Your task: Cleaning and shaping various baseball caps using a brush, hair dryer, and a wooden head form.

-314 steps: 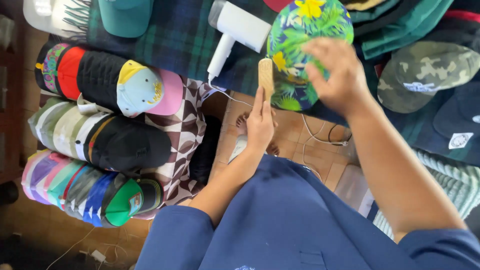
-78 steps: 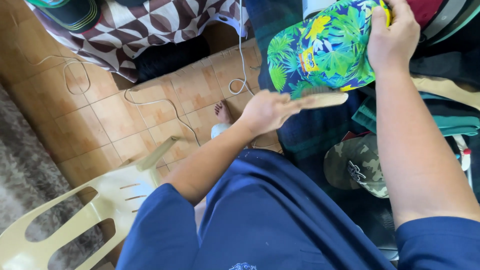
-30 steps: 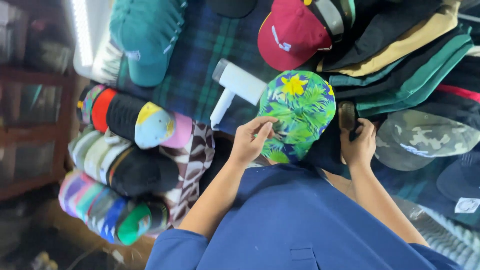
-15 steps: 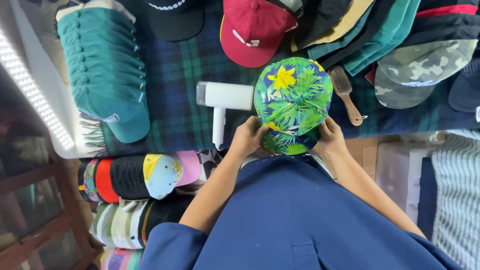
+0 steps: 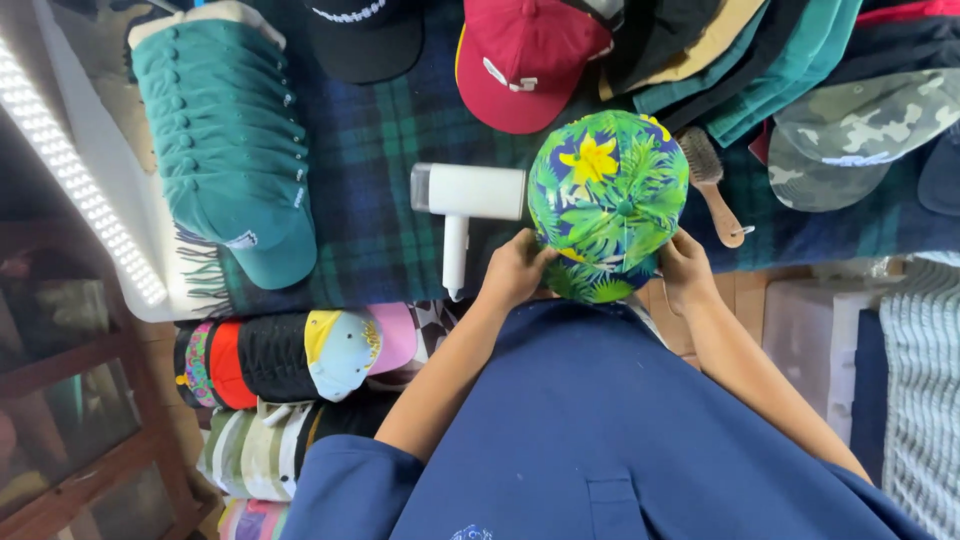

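Seen from the head camera, both hands grip a floral cap (image 5: 608, 195), bright green with yellow flowers on a dark blue ground, its crown facing up. The left hand (image 5: 517, 270) is closed on the cap's lower left edge, and the right hand (image 5: 687, 268) is closed on its lower right edge. The cap sits at the near edge of a tabletop covered by a dark green and blue plaid blanket (image 5: 375, 190).

Just left of the cap, touching or nearly touching it, lies a white hair dryer (image 5: 465, 205), its handle pointing toward the person. Just right of the cap lies a wooden-handled brush (image 5: 713, 180), bristle head away from the person. Beyond the cap sits a red cap (image 5: 525, 65), and a black cap (image 5: 365, 35) lies to its left. A stack of teal caps (image 5: 235, 150) is nested along the blanket's left part. A camouflage cap (image 5: 850, 135) lies at the right, beside folded dark, tan and green clothing (image 5: 740, 50).

Below the blanket's left edge, rows of nested multicoloured caps (image 5: 290, 355) lie on their sides. A strip of white lights (image 5: 70, 170) runs along the far left. The person wears a navy blue shirt (image 5: 600, 430).
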